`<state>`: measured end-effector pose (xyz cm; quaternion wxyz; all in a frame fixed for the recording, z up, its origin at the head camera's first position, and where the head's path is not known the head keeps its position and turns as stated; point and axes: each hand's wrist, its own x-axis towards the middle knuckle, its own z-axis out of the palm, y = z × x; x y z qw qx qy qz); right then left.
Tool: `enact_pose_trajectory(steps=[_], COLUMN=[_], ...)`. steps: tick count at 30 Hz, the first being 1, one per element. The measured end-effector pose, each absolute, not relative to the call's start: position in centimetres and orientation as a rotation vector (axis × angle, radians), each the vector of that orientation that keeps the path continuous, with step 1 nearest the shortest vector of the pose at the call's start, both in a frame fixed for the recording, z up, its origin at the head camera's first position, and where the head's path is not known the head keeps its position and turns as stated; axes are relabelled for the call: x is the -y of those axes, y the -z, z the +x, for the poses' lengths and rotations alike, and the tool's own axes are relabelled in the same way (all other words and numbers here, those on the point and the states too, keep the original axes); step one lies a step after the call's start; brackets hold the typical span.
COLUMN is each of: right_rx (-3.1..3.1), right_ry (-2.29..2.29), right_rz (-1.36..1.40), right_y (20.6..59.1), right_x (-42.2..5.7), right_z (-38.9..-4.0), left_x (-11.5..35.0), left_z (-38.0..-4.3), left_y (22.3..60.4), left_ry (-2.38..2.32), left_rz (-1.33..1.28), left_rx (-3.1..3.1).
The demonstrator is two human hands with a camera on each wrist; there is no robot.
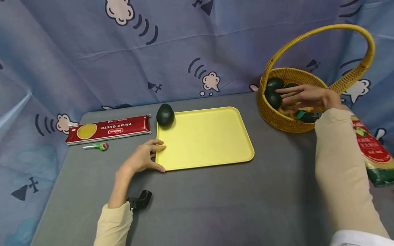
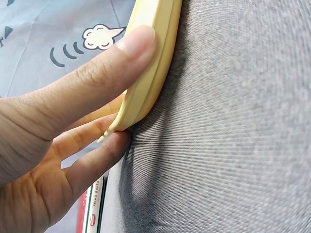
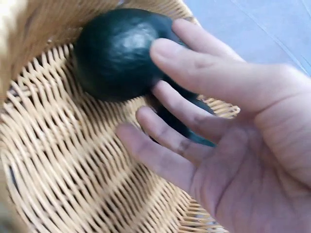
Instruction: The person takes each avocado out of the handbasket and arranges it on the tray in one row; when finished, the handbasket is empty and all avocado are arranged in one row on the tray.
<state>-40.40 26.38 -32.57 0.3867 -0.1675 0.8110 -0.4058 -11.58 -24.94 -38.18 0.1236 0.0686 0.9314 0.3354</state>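
My left hand (image 1: 142, 156) holds the near left corner of the yellow tray (image 1: 204, 140). In the left wrist view the thumb lies on the tray's outer side, with the other fingers around the corner. One avocado (image 1: 165, 115) sits at the tray's far left corner. My right hand (image 1: 306, 95) reaches over the opening of the yellow wicker basket (image 1: 281, 123), its fingers spread and slightly bent. Several avocados lie inside; the nearest avocado (image 3: 121, 53) is right at the thumb and fingertips in the right wrist view, and others are partly hidden behind the fingers.
A red spaghetti pack (image 1: 109, 130) lies left of the tray, with a green-wrapped lollipop (image 1: 103, 146) in front of it. Beside the right forearm is a red and green bag (image 1: 370, 147). The basket's tall handle (image 1: 320, 28) arches above the right hand. A patterned curtain (image 1: 184, 44) hangs behind the table.
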Motion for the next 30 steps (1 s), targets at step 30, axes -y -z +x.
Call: enact_pose_trajectory(steps=[30], right_rx=[-2.085], right_ry=[1.187], right_rz=[-0.188], right_y=[33.5], right_x=[-23.8], right_z=[-39.7], left_x=[25.0], left_z=[-11.7], left_y=[38.1], left_ry=[-0.967], left_rz=[0.210], left_rx=[-2.715])
